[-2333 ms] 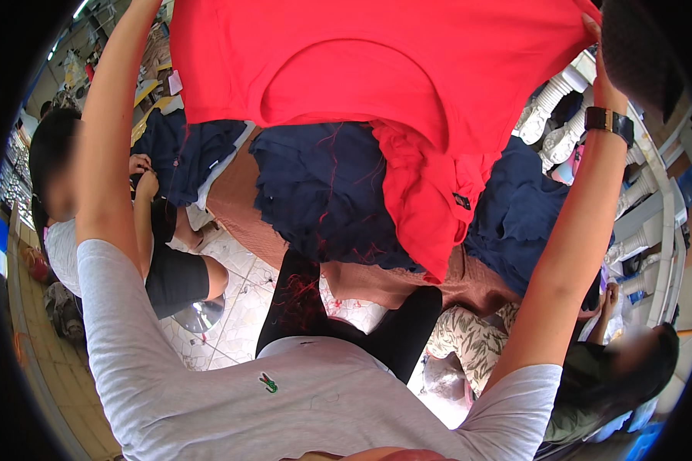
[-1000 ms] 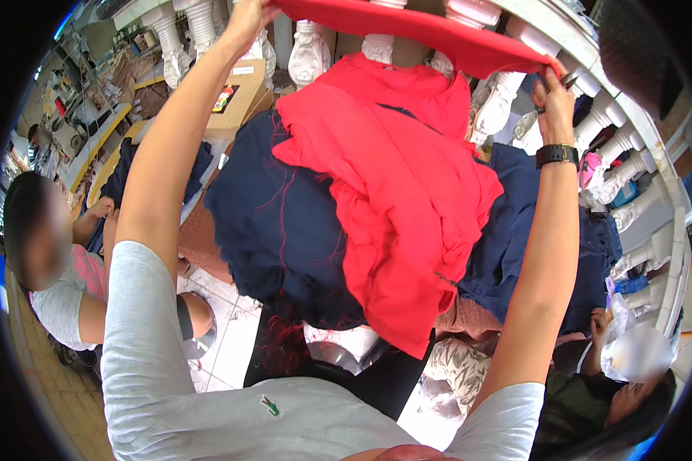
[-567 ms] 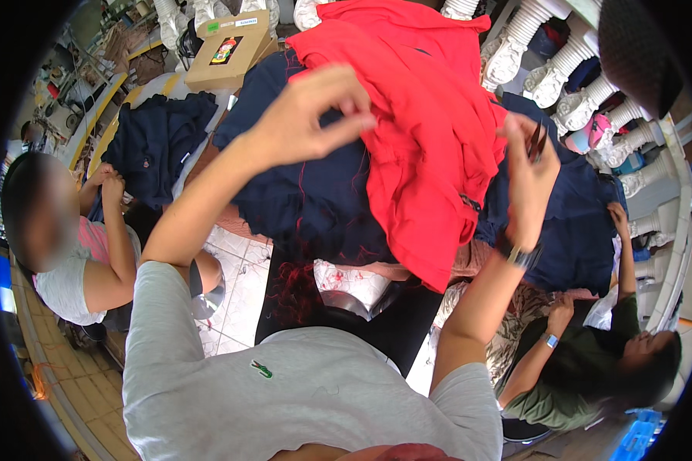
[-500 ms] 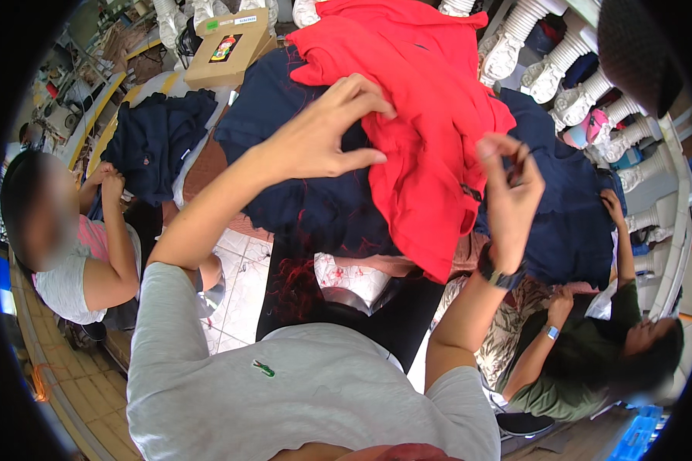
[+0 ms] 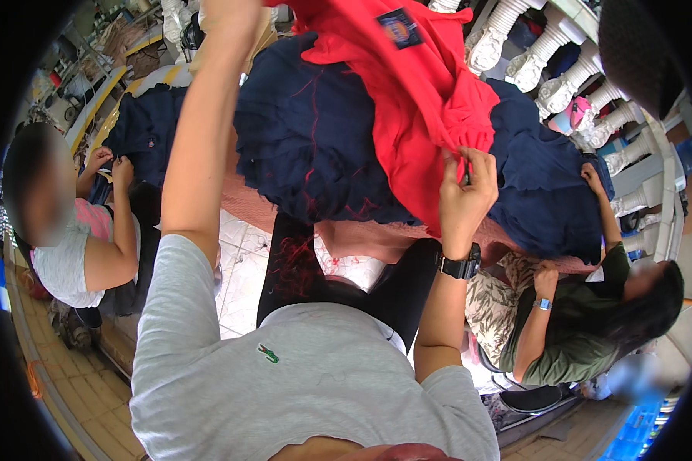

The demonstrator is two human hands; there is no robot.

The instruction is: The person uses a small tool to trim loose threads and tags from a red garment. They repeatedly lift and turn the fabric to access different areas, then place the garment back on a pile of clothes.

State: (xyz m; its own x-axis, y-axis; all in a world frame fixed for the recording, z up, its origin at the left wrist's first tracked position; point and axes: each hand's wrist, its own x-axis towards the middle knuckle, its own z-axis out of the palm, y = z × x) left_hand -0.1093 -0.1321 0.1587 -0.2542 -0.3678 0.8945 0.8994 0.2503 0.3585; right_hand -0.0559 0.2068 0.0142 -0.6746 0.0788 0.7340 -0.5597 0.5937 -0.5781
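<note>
Right hand: fingers pinch red garment hem | Left hand: raised at frame top, fingers cut off, grip cannot be told | Navy fabric beneath fingers

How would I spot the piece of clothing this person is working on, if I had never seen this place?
Find the big heap of navy blue garments spread over the table. Draped on top of it is the red garment, whose lower edge the right hand pinches, while the left arm reaches up toward its top. It is the only bright red piece, with a small dark label patch near its top.
</note>
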